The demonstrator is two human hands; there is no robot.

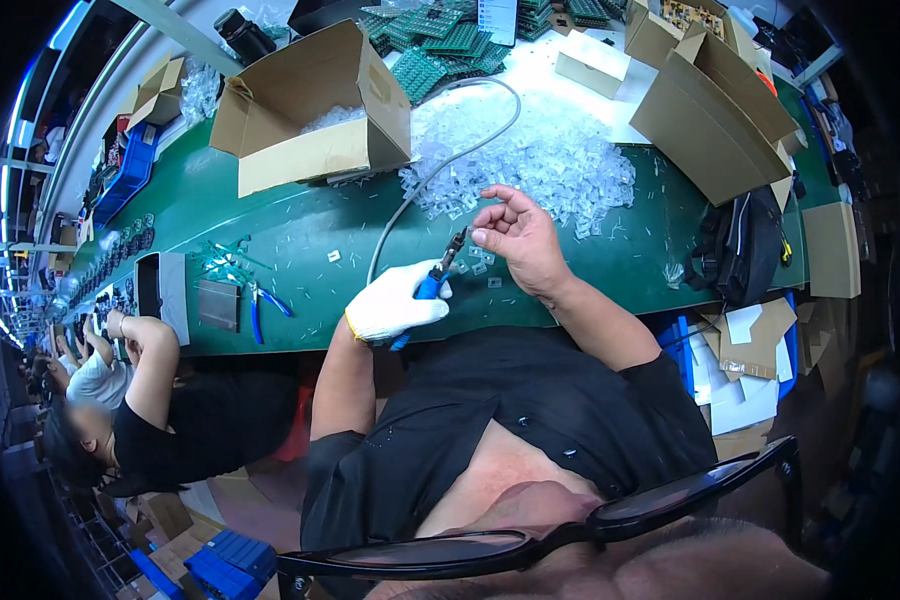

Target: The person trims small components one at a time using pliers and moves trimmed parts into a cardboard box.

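Observation:
My left hand (395, 305), in a white glove, is closed around blue-handled nippers (430, 286). Their dark metal jaws point up and to the right, toward my other hand. My right hand (525, 242) is bare, its thumb and forefinger pinched together right at the jaw tips. Whatever sits in that pinch is too small to make out. Beyond both hands spreads a large pile of small clear plastic pieces (540, 150). A few loose clear pieces (495, 283) lie just below my right hand.
A grey hose (435, 172) loops from the pile to my gloved hand. Open cardboard boxes (305, 172) (705, 125) flank the pile, with green grid-like panels (450, 40) behind. Blue-handled pliers (257, 315) lie left on the green table (310, 240). A co-worker (170, 400) sits at left.

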